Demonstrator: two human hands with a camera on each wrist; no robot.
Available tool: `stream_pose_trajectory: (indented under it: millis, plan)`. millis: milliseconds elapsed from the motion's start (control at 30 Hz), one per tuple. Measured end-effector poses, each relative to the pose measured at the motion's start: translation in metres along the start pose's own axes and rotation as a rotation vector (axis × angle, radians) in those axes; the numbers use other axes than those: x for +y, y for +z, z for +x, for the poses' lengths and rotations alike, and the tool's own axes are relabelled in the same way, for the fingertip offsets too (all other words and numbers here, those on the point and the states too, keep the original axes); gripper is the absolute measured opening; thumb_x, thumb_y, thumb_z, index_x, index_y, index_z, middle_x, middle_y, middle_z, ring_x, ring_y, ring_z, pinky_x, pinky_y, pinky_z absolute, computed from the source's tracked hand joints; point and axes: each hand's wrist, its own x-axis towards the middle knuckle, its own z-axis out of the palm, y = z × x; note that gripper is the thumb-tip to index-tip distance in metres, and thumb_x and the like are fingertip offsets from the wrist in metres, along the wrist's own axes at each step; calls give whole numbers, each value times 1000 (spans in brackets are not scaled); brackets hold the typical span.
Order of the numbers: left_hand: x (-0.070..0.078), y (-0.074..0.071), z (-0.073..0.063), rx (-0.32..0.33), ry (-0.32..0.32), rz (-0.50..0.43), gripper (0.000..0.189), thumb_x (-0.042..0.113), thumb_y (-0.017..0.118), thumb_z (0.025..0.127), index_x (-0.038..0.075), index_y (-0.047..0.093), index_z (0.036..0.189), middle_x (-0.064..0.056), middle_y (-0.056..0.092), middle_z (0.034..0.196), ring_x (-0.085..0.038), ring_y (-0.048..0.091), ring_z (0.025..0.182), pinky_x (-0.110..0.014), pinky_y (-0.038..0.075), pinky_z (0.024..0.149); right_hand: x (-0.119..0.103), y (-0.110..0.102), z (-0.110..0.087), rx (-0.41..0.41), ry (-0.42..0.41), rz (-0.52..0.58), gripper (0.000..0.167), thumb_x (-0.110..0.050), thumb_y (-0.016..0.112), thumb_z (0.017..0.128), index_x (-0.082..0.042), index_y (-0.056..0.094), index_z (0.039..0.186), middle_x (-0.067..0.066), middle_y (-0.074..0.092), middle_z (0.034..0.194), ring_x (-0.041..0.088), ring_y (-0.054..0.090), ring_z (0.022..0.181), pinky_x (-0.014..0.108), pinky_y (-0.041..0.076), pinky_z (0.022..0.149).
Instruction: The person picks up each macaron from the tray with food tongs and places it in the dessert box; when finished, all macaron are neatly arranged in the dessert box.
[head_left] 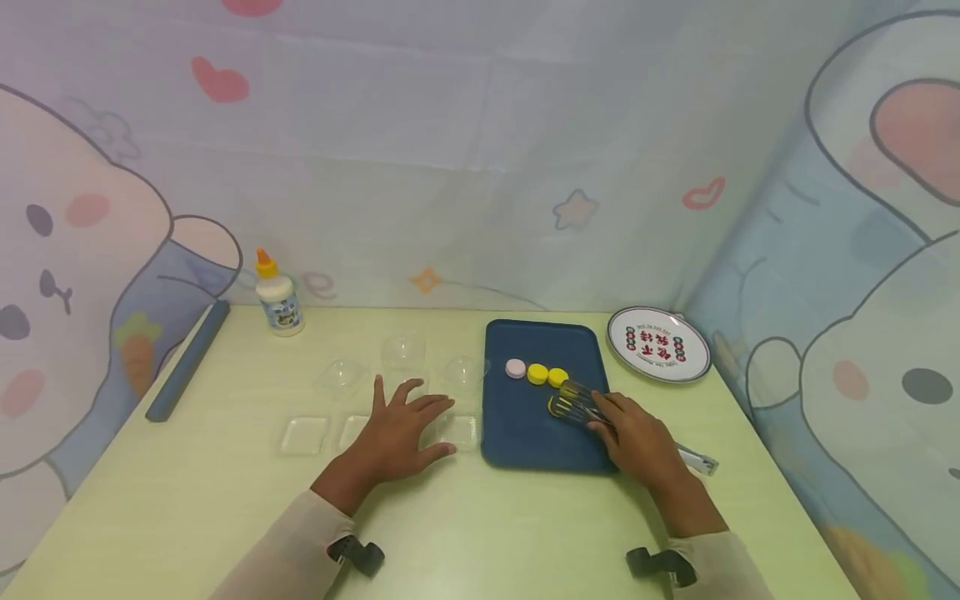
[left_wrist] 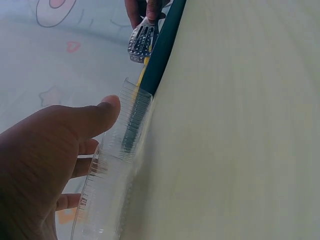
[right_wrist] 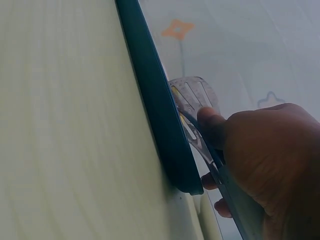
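Observation:
In the head view my left hand (head_left: 397,437) spreads its fingers over a group of clear plastic boxes (head_left: 457,432). The left wrist view has its thumb beside the ribbed wall of one clear box (left_wrist: 125,125); whether they touch I cannot tell. My right hand (head_left: 637,437) grips metal tongs (head_left: 697,460) with slotted ends above a dark blue tray (head_left: 517,433). At the slotted tips lies a round yellow piece (head_left: 553,406), partly hidden. Further up the tray are two more yellow round pieces (head_left: 537,373) and a pale pink one (head_left: 515,368), all macaron-like.
Clear domed lids (head_left: 405,352) stand behind the plastic boxes. A white glue bottle (head_left: 279,304) with an orange tip is at the back left, near a dark blue bar (head_left: 189,362) along the table's left edge. A printed white plate (head_left: 660,343) lies at the back right.

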Motion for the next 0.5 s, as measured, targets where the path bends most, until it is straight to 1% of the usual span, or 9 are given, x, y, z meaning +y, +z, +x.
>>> stream_pose_trajectory:
  millis: [200,300,367,500]
  plan:
    - [1,2,-1,10,10,-19,64,52,77,98,20,64,152,-1,70,150,-43,47,154,-92,11,121,0,1,-3,2,15,-4,53,-21,81,100,-1,66,147,17,73,130,37,74,117,57,63,90]
    - [1,2,-1,12,12,-23,65,53,78,97,20,64,152,-1,71,149,-42,47,154,-92,11,121,-1,1,-4,18,7,-5,53,-21,81,99,-1,67,146,17,74,130,37,74,116,57,63,90]
    - [1,2,0,13,10,-20,65,53,78,97,20,64,152,-1,71,149,-42,47,154,-92,11,121,-2,1,-3,43,-13,-7,53,-21,82,99,-1,67,145,17,74,129,36,75,114,56,64,89]
    - [1,2,0,17,1,-2,66,53,78,96,20,64,151,-1,70,150,-42,47,153,-92,12,121,-5,4,2,117,-79,-21,53,-21,84,96,0,69,144,17,75,128,36,76,113,53,65,88]
